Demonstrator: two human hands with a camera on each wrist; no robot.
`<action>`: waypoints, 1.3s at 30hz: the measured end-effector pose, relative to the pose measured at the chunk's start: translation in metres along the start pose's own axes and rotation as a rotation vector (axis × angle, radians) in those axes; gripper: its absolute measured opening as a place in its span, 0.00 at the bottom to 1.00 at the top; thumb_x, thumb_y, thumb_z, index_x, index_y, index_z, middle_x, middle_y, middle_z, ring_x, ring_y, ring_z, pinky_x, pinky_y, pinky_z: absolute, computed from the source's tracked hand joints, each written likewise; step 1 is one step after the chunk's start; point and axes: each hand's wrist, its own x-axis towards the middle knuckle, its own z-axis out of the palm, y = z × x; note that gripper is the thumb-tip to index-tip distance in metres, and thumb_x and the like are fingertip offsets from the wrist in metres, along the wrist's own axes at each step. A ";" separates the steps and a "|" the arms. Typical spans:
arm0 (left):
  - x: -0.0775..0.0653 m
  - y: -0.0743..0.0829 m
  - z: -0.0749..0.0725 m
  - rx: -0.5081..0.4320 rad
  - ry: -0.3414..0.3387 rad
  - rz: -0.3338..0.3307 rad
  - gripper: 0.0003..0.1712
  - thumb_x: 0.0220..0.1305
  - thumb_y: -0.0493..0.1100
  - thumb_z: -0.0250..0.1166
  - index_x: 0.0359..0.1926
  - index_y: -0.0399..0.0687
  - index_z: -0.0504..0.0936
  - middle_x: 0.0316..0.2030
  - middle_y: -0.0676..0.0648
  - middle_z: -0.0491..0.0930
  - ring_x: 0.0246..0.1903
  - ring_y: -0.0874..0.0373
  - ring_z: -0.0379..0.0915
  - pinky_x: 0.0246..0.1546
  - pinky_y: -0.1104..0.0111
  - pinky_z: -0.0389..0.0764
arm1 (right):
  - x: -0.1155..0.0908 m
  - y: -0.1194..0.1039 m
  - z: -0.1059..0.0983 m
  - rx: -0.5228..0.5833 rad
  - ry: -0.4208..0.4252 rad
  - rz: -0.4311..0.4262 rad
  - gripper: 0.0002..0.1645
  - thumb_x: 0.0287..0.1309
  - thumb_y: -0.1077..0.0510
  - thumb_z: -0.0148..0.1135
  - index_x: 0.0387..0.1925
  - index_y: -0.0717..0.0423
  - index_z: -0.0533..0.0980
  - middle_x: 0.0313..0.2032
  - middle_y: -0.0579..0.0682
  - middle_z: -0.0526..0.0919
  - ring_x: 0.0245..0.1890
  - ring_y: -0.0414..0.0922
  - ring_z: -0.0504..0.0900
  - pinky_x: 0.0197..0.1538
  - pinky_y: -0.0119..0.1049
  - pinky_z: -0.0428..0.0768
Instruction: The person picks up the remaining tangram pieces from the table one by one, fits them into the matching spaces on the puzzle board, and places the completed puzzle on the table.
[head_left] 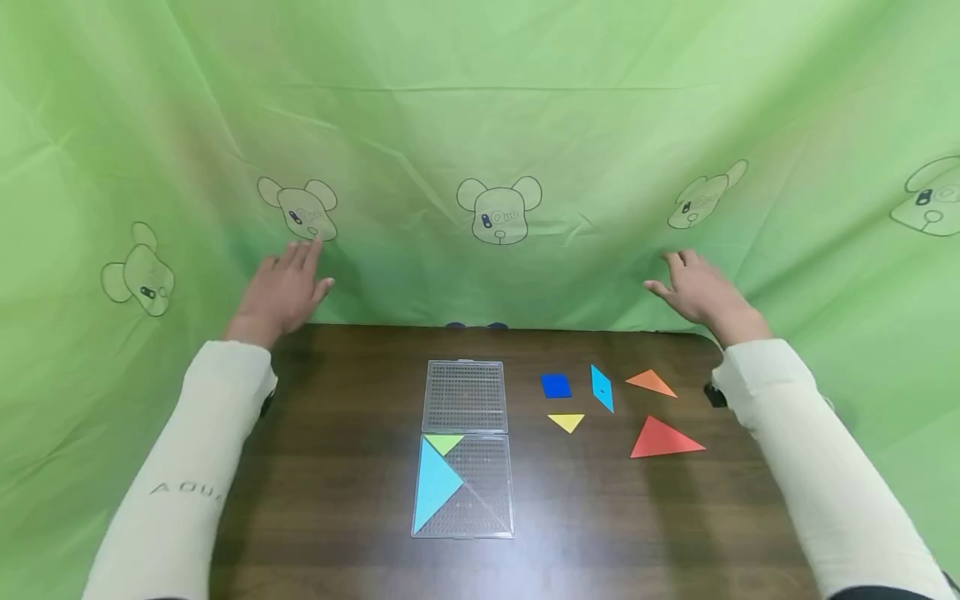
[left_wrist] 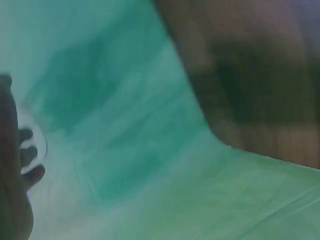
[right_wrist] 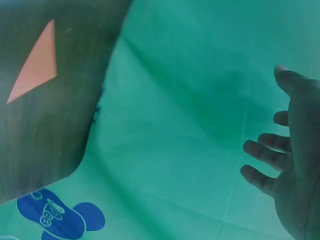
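Note:
My left hand (head_left: pixel 283 289) is held out past the table's far left corner, fingers extended and holding nothing. Over the far right corner, my right hand (head_left: pixel 699 290) hangs with loose, spread fingers, also holding nothing. An opened clear plastic case lies mid-table, its gridded upper half (head_left: pixel 465 397) beyond the lower half (head_left: pixel 487 467). Inside the lower half sit a large light-blue triangle (head_left: pixel 435 487) and a small green triangle (head_left: pixel 445 443). To the right lie a blue square (head_left: pixel 556 386), a light-blue parallelogram (head_left: pixel 602 389), a yellow triangle (head_left: pixel 566 422), an orange triangle (head_left: pixel 652 382) and a red triangle (head_left: pixel 666 438).
Green cloth (head_left: pixel 405 267) printed with bear faces hangs behind the dark wooden table (head_left: pixel 337 467) and along both sides. The table's rounded corner also shows in the right wrist view, with the orange triangle near it.

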 end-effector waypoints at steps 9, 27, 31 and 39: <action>-0.045 0.048 0.044 -0.060 0.109 0.130 0.31 0.79 0.45 0.51 0.74 0.29 0.62 0.73 0.29 0.64 0.74 0.32 0.58 0.74 0.39 0.60 | -0.059 -0.005 0.030 0.050 -0.008 -0.077 0.48 0.74 0.39 0.56 0.75 0.71 0.55 0.67 0.77 0.63 0.67 0.74 0.63 0.67 0.70 0.66; -0.166 0.169 0.134 -0.324 -0.095 0.546 0.39 0.78 0.51 0.57 0.78 0.34 0.57 0.79 0.35 0.56 0.79 0.41 0.53 0.75 0.48 0.65 | -0.160 -0.038 0.135 0.211 0.041 -0.126 0.28 0.59 0.47 0.74 0.48 0.66 0.76 0.43 0.60 0.78 0.41 0.56 0.77 0.43 0.51 0.80; -0.177 0.174 0.146 -0.277 -0.124 0.592 0.40 0.78 0.56 0.54 0.78 0.34 0.58 0.79 0.36 0.55 0.80 0.43 0.51 0.76 0.51 0.63 | -0.173 -0.033 0.154 0.198 0.035 -0.112 0.33 0.52 0.48 0.79 0.49 0.68 0.77 0.39 0.58 0.75 0.36 0.51 0.72 0.36 0.42 0.72; -0.187 0.173 0.153 -0.273 -0.111 0.607 0.42 0.77 0.58 0.55 0.77 0.34 0.60 0.79 0.36 0.56 0.79 0.43 0.53 0.75 0.53 0.65 | -0.174 -0.015 0.165 0.222 0.011 -0.063 0.44 0.50 0.49 0.80 0.58 0.76 0.73 0.47 0.70 0.76 0.46 0.64 0.75 0.49 0.59 0.78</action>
